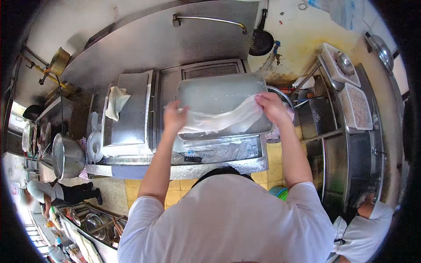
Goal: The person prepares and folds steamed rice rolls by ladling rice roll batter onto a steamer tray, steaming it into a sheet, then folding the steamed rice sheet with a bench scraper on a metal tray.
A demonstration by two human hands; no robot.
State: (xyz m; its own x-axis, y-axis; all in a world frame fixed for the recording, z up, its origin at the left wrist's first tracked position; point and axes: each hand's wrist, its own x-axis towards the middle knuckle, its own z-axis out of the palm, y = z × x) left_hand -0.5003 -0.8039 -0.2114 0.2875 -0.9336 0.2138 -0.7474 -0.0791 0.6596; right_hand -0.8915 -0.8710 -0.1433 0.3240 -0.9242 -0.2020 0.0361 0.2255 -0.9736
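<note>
A thin, pale, wet-looking sheet [223, 121] hangs in a sagging curve between my two hands. My left hand [175, 117], somewhat blurred, pinches its left end, and my right hand [272, 107] grips the right end near the tray's right edge. Under the sheet lies a rectangular metal tray [219, 90] with a whitish, shiny surface. To the left, a crumpled white cloth [117, 101] rests on the upper left of a flat metal lid [127, 125].
A black-handled tool [193, 159] lies by the counter's front edge. Left stand a white round dish [94, 147] and a large pot [68, 155]. Baskets [356, 105] sit on the right rack. One person [48, 193] is at far left, another [366, 232] at lower right.
</note>
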